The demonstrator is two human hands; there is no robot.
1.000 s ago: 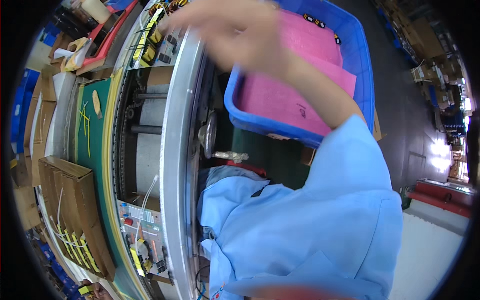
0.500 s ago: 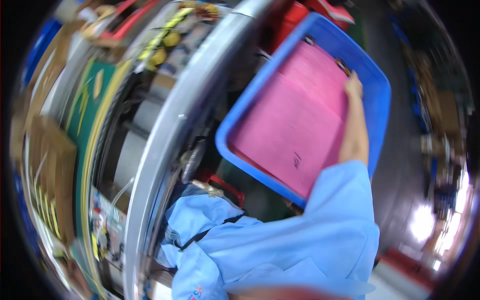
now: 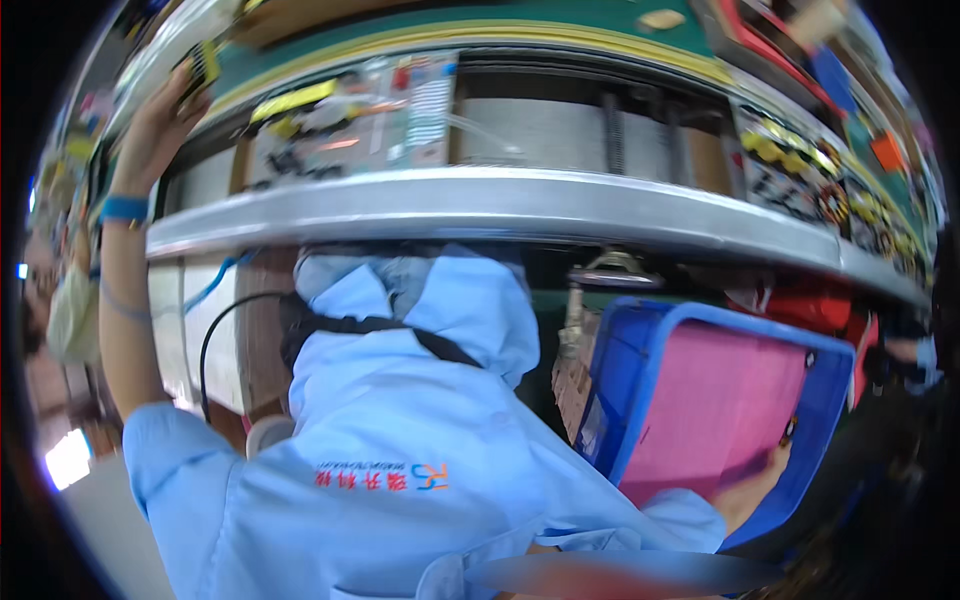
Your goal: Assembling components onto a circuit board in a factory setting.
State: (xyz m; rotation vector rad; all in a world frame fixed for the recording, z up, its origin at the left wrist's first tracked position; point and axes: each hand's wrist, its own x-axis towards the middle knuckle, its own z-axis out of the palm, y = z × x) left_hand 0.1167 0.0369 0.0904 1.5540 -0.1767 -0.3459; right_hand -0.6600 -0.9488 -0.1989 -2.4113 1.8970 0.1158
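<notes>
Pink sheet [image 3: 715, 405] lining the floor of a blue bin [image 3: 640, 345], parked low beneath the right end of the steel conveyor rail [image 3: 500, 205], close to the right side so as to be reached without turning. Right hand [image 3: 755, 490] down inside that bin, near its closest corner, laid flat on the pink sheet; fingers stretched out and lying loosely together, clamped on nothing visible. Just beyond the fingertips, against the bin's right wall, a small dark-and-yellow piece [image 3: 790, 430], too small to identify.

Left hand [image 3: 160, 120] raised high at the far left end of the conveyor, arm straight up past the rail, blue band [image 3: 125, 208] round the wrist. Fingertips up against a small yellow-and-black part [image 3: 200, 65] at the edge of the green belt [image 3: 520, 18]; touching it, it seems, but too blurred to tell whether pinched shut on it or merely resting beside it.

Probably a split stance for reach: one arm up at belt height where the parts ride, the other low in the bin. Between both arms, a light blue smock [image 3: 400, 450] with a dark strap across it, pressed close to the rail.
</notes>
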